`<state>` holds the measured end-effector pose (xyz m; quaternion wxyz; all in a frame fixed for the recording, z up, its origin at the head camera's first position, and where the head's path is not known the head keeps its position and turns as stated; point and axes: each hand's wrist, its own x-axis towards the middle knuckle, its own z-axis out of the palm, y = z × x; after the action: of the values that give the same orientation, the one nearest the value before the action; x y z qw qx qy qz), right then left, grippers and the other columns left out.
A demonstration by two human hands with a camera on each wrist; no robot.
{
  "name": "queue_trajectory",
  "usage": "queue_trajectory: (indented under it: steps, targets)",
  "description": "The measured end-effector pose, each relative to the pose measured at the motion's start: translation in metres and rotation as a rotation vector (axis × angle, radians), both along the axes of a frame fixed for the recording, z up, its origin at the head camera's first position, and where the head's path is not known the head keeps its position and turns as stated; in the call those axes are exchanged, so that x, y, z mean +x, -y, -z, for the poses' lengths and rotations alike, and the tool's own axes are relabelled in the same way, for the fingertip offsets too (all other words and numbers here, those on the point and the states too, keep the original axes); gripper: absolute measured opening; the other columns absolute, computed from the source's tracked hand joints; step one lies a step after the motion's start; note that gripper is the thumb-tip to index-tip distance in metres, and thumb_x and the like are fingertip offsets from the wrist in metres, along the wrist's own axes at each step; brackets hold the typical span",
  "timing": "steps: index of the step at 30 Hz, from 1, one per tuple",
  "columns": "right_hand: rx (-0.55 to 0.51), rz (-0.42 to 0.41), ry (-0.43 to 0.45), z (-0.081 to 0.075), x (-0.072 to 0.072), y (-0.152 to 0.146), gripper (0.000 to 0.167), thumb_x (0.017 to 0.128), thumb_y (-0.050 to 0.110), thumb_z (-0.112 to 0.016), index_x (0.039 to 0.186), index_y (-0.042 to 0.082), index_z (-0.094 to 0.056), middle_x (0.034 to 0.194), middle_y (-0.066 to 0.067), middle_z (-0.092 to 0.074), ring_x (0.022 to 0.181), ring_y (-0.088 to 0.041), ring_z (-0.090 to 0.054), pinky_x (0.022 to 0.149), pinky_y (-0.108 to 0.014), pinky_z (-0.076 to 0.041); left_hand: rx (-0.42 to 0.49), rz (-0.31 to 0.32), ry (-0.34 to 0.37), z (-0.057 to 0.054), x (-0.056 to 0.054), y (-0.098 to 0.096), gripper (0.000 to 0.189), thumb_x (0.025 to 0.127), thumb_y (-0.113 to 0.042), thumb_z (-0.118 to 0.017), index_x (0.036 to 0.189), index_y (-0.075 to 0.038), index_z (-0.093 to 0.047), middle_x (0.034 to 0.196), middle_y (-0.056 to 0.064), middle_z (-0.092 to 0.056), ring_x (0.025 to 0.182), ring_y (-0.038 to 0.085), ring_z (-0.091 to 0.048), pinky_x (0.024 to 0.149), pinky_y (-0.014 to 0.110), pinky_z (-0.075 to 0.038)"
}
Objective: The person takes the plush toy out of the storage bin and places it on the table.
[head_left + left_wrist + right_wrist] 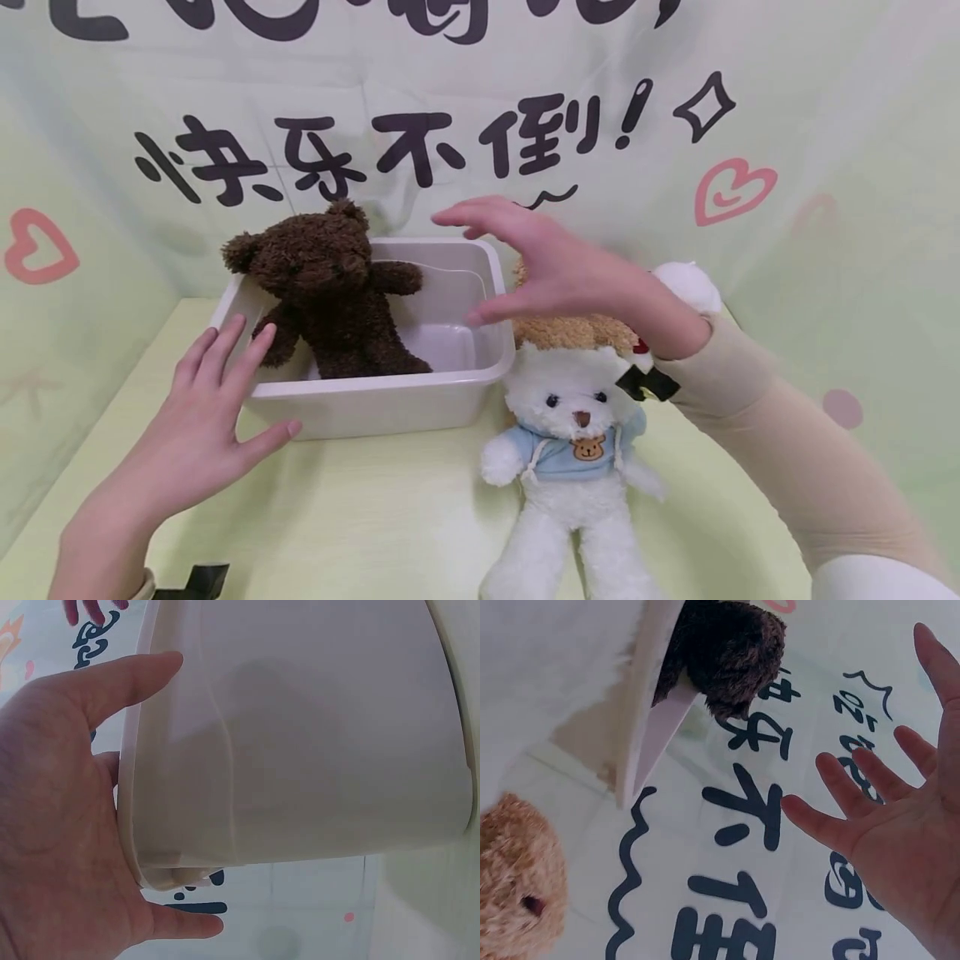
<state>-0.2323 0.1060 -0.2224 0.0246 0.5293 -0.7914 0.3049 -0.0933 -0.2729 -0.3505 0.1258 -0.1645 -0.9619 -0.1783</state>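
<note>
A dark brown teddy bear sits leaning in the left part of a white plastic bin, its head above the rim. My left hand is spread at the bin's front left corner, fingertips overlapping the rim and the bear's arm. In the left wrist view the left hand stands by the bin's wall, thumb straight. My right hand hovers over the bin's right rim, thumb and fingers apart with nothing between them. The right wrist view shows the right hand spread, away from the brown bear.
A white teddy bear in a blue hoodie lies right of the bin. Behind it is a tan plush toy, partly hidden by my right forearm. A white fluffy thing shows beyond that wrist. A printed cloth hangs behind the table.
</note>
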Motion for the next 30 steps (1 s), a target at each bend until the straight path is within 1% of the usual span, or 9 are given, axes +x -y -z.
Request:
queue_trajectory:
  steps: [6,9,14,16,18,20,22,26,30]
  targets:
    - [0.07,-0.021,0.038,-0.004,-0.015,0.031,0.09,0.083,0.03,-0.089,0.156,0.007,-0.041,0.156,-0.004,-0.044,0.128,-0.017,-0.049,0.109,-0.029,-0.039,0.004,0.008,-0.013,0.0,-0.001,0.0,0.114,0.082,-0.034,-0.085,0.166,-0.011,-0.011,0.168,0.025,-0.005,0.149,0.055,-0.003,0.109,0.078,-0.017]
    - [0.101,-0.024,0.065,0.001,-0.024,0.044,0.092,0.083,0.031,-0.088,0.157,0.007,-0.039,0.158,-0.003,-0.041,0.128,-0.017,-0.048,0.108,-0.028,-0.039,0.008,0.011,-0.015,0.0,-0.002,0.0,0.113,0.082,-0.035,-0.085,0.166,-0.012,-0.013,0.168,0.025,-0.005,0.149,0.055,-0.004,0.108,0.078,-0.018]
    - [0.117,0.005,0.106,0.013,-0.036,0.067,0.099,0.083,0.031,-0.088,0.161,0.012,-0.031,0.16,-0.005,-0.037,0.127,-0.017,-0.048,0.101,-0.031,-0.044,0.004,0.009,-0.016,-0.001,0.0,0.001,0.113,0.082,-0.035,-0.085,0.166,-0.012,-0.013,0.168,0.025,-0.005,0.149,0.055,-0.004,0.108,0.078,-0.018]
    - [0.114,0.009,0.1,0.018,-0.037,0.077,0.102,0.083,0.032,-0.088,0.163,0.014,-0.027,0.161,-0.005,-0.034,0.132,-0.015,-0.045,0.104,-0.03,-0.042,0.001,0.007,-0.014,-0.001,0.0,0.001,0.113,0.082,-0.036,-0.085,0.166,-0.011,-0.013,0.168,0.025,-0.005,0.149,0.055,-0.004,0.108,0.079,-0.019]
    - [0.111,0.003,0.079,0.02,-0.037,0.088,0.105,0.083,0.034,-0.088,0.164,0.014,-0.024,0.164,-0.005,-0.029,0.14,-0.013,-0.037,0.111,-0.027,-0.035,-0.003,0.004,-0.011,-0.001,0.001,0.002,0.113,0.082,-0.036,-0.085,0.166,-0.012,-0.013,0.168,0.025,-0.005,0.149,0.055,-0.003,0.107,0.079,-0.019]
    - [0.106,-0.006,0.036,0.021,-0.037,0.1,0.106,0.083,0.034,-0.088,0.164,0.012,-0.023,0.165,-0.006,-0.028,0.146,-0.011,-0.03,0.116,-0.023,-0.027,-0.005,0.002,-0.01,-0.002,0.001,0.003,0.113,0.082,-0.036,-0.085,0.166,-0.012,-0.013,0.168,0.025,-0.005,0.149,0.055,-0.003,0.106,0.08,-0.02]
    - [0.114,-0.004,-0.005,0.022,-0.038,0.111,0.106,0.083,0.036,-0.088,0.163,0.011,-0.024,0.164,-0.008,-0.028,0.148,-0.011,-0.026,0.116,-0.021,-0.023,-0.006,0.0,-0.01,-0.003,0.0,0.003,0.113,0.082,-0.036,-0.085,0.166,-0.012,-0.014,0.168,0.025,-0.005,0.149,0.055,-0.004,0.105,0.081,-0.021]
    - [0.148,0.012,-0.047,0.022,-0.045,0.128,0.107,0.082,0.037,-0.089,0.163,0.01,-0.024,0.161,-0.012,-0.031,0.147,-0.017,-0.03,0.115,-0.022,-0.026,-0.001,0.003,-0.012,-0.003,-0.001,0.002,0.112,0.081,-0.034,-0.085,0.166,-0.011,-0.015,0.168,0.025,-0.006,0.149,0.056,-0.005,0.102,0.081,-0.023]
    - [0.227,0.051,-0.018,0.025,-0.051,0.141,0.111,0.081,0.039,-0.089,0.165,0.014,-0.02,0.162,-0.011,-0.028,0.148,-0.017,-0.028,0.115,-0.021,-0.025,0.012,0.012,-0.027,-0.002,-0.001,0.001,0.112,0.079,-0.032,-0.086,0.166,-0.013,-0.018,0.167,0.026,-0.009,0.148,0.055,-0.006,0.101,0.081,-0.025]
